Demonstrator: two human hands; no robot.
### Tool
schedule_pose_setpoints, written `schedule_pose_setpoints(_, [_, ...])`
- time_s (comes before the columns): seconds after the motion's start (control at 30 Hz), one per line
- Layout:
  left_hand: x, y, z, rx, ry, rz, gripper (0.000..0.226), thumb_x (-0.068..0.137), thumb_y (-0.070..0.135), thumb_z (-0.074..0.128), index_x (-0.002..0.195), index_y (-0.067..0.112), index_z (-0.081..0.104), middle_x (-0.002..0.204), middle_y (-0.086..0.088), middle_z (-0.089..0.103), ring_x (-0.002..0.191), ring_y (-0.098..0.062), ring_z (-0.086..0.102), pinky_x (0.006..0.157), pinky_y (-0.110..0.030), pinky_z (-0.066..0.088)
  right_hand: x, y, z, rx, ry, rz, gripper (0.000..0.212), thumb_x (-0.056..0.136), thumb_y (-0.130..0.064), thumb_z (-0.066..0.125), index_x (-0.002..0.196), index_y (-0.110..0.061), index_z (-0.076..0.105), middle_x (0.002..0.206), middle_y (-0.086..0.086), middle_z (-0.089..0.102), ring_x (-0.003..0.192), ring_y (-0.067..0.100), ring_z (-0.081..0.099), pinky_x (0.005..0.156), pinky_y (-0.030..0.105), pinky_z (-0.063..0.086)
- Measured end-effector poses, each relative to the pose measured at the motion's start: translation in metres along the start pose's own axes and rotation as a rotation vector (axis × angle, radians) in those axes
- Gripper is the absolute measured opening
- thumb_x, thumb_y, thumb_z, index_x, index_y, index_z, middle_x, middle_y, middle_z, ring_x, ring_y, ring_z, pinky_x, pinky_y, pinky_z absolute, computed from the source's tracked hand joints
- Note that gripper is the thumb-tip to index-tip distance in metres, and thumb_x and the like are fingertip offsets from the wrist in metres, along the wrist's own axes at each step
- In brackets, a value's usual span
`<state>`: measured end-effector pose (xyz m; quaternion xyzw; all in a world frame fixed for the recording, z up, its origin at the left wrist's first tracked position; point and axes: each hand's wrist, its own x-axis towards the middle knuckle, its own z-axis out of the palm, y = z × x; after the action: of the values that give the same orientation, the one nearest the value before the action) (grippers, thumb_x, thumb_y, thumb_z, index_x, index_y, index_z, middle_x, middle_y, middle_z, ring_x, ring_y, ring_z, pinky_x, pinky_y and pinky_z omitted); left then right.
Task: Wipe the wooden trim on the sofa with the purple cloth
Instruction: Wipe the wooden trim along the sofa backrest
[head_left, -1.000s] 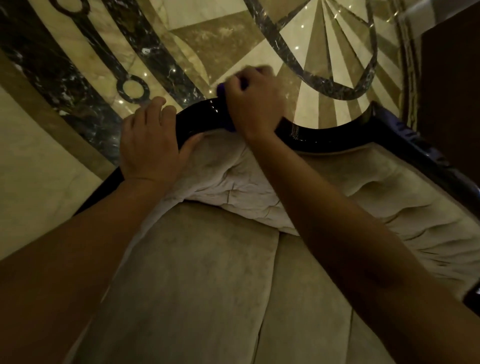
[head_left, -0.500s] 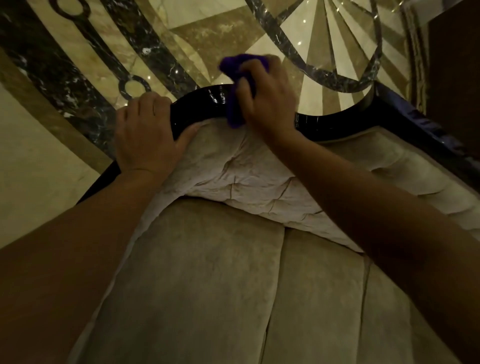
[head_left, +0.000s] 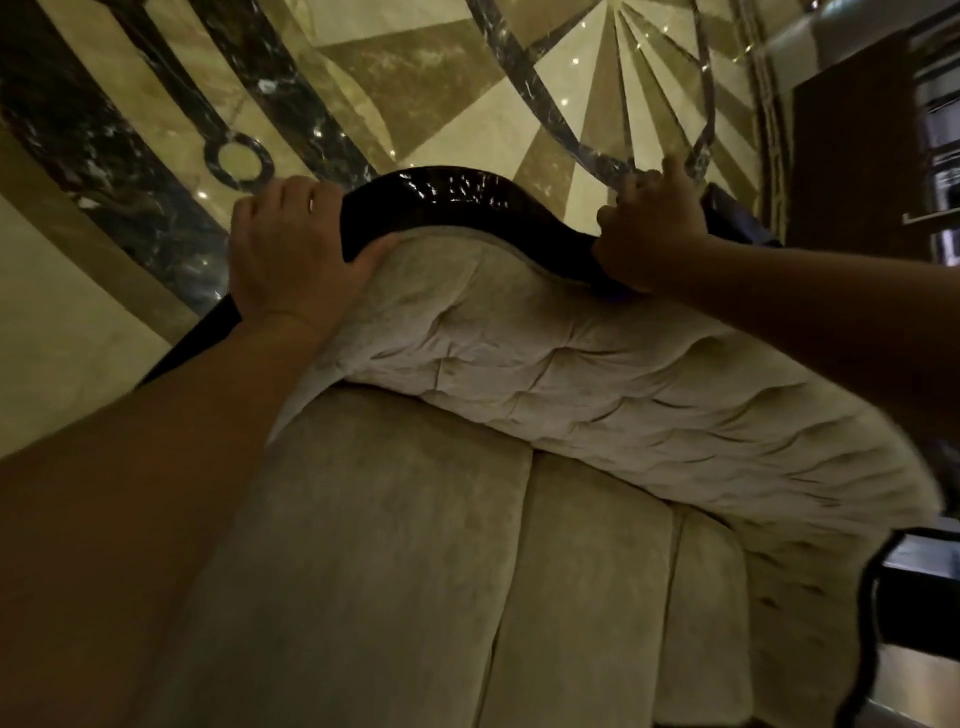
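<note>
The sofa's dark glossy wooden trim (head_left: 452, 200) curves along the top of its beige tufted back (head_left: 545, 353). My left hand (head_left: 291, 249) grips the trim at the left of the curve, thumb on the upholstery. My right hand (head_left: 649, 228) presses down on the trim further right, fingers curled. The purple cloth (head_left: 621, 295) is almost wholly hidden under that hand; only a thin purple edge shows beneath the palm.
Beige seat cushions (head_left: 415, 571) fill the foreground. Behind the sofa lies a polished patterned marble floor (head_left: 467, 78). A dark wooden cabinet (head_left: 852, 156) stands at the upper right, and a dark armrest (head_left: 909, 571) shows at the lower right.
My right hand has slid with the cloth to the right along the trim, from the top of the curve down to its dip. The left hand has kept its grip.
</note>
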<state>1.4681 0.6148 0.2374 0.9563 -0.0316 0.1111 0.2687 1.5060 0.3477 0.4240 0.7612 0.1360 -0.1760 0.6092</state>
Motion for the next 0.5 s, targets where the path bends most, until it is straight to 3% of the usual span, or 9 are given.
schedule_pose_setpoints(0.13, [0.002, -0.005, -0.003, -0.004, -0.032, 0.002, 0.082, 0.097, 0.077, 0.039, 0.119, 0.001, 0.06, 0.117, -0.025, 0.065, 0.108, -0.042, 0.059, 0.093, -0.052, 0.042, -0.01, 0.019, -0.015, -0.079, -0.046, 0.0, 0.05, 0.099, -0.055, 0.039, 0.124, -0.021, 0.067, 0.127, 0.018, 0.062, 0.114, 0.035, 0.06, 0.102, 0.048, 0.043])
schedule_pose_setpoints(0.23, [0.0, -0.004, -0.004, -0.012, -0.054, 0.015, 0.078, 0.098, 0.073, 0.043, 0.12, 0.0, 0.059, 0.118, -0.026, 0.065, 0.11, -0.042, 0.057, 0.096, -0.053, 0.04, -0.021, 0.033, -0.02, -0.079, 0.036, 0.004, 0.043, 0.1, -0.048, 0.045, 0.128, -0.021, 0.065, 0.12, 0.016, 0.064, 0.11, 0.034, 0.062, 0.098, 0.043, 0.044])
schedule_pose_setpoints(0.37, [0.0, -0.005, -0.006, -0.023, -0.058, 0.023, 0.078, 0.098, 0.073, 0.043, 0.12, 0.0, 0.059, 0.117, -0.026, 0.065, 0.109, -0.043, 0.058, 0.096, -0.053, 0.04, -0.029, 0.048, -0.029, 0.024, 0.015, 0.024, 0.048, 0.099, -0.048, 0.052, 0.138, -0.022, 0.056, 0.123, 0.019, 0.059, 0.113, 0.039, 0.059, 0.097, 0.047, 0.046])
schedule_pose_setpoints(0.43, [0.0, -0.006, -0.004, -0.021, -0.05, 0.015, 0.079, 0.097, 0.075, 0.042, 0.119, 0.002, 0.059, 0.114, -0.026, 0.067, 0.107, -0.042, 0.06, 0.093, -0.052, 0.042, -0.027, 0.073, -0.029, 0.183, -0.003, 0.063, 0.047, 0.098, -0.051, 0.056, 0.126, -0.014, 0.062, 0.106, 0.021, 0.06, 0.092, 0.038, 0.063, 0.076, 0.046, 0.05])
schedule_pose_setpoints(0.5, [0.007, -0.001, -0.005, -0.013, -0.044, 0.025, 0.079, 0.097, 0.077, 0.04, 0.117, 0.002, 0.059, 0.111, -0.025, 0.068, 0.103, -0.042, 0.061, 0.09, -0.051, 0.043, -0.035, 0.117, -0.019, 0.368, -0.057, 0.117, 0.047, 0.097, -0.047, 0.063, 0.115, -0.004, 0.066, 0.078, 0.015, 0.053, 0.063, 0.027, 0.053, 0.062, 0.038, 0.043])
